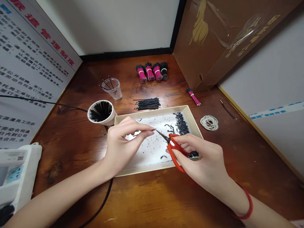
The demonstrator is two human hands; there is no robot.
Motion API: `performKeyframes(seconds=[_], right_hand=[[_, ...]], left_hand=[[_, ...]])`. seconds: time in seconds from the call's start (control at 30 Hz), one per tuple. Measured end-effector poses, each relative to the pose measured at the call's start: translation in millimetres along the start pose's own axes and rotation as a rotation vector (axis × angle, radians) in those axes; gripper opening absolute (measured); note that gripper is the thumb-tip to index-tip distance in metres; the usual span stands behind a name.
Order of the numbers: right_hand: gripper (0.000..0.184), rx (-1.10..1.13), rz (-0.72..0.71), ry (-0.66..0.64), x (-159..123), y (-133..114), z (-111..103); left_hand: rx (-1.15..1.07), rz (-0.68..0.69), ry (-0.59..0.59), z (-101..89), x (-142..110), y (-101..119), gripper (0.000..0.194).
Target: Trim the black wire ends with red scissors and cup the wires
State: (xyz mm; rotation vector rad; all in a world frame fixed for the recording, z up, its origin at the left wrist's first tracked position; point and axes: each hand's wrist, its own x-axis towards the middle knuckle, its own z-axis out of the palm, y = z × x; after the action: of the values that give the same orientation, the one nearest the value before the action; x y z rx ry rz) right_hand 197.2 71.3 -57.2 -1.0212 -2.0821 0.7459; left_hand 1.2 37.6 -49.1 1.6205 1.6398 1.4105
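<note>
Over a shallow cardboard box lid, my left hand pinches a short black wire, most of it hidden by the fingers. My right hand grips red-handled scissors, their narrow tips at the wire's end by my left fingertips. Small black offcuts are heaped along the lid's right side, with tiny specks scattered over its white floor. Behind the lid lies a loose row of black wires. A white paper cup packed with black wires stands at its back left corner.
Farther back are a clear plastic cup with a few wires and several banded wire bundles. To the right lie a small pink bundle, rubber bands and one wire. A brown box and panels border the table.
</note>
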Motion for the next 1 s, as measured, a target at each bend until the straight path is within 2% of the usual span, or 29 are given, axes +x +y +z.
performKeyframes(seconds=[0.23, 0.63, 1.0], right_hand=[[0.016, 0.023, 0.056, -0.026, 2.9, -3.6, -0.1], [0.016, 0.025, 0.048, -0.02, 4.1, -5.0, 2.5], [0.019, 0.015, -0.013, 0.009, 1.5, -2.2, 2.7]], left_hand=[[0.01, -0.007, -0.003, 0.4, -0.1, -1.8, 0.014], [0.002, 0.003, 0.001, 0.5, 0.0, -1.0, 0.014], [-0.007, 0.075, 0.005, 0.0, -0.6, -4.6, 0.015]])
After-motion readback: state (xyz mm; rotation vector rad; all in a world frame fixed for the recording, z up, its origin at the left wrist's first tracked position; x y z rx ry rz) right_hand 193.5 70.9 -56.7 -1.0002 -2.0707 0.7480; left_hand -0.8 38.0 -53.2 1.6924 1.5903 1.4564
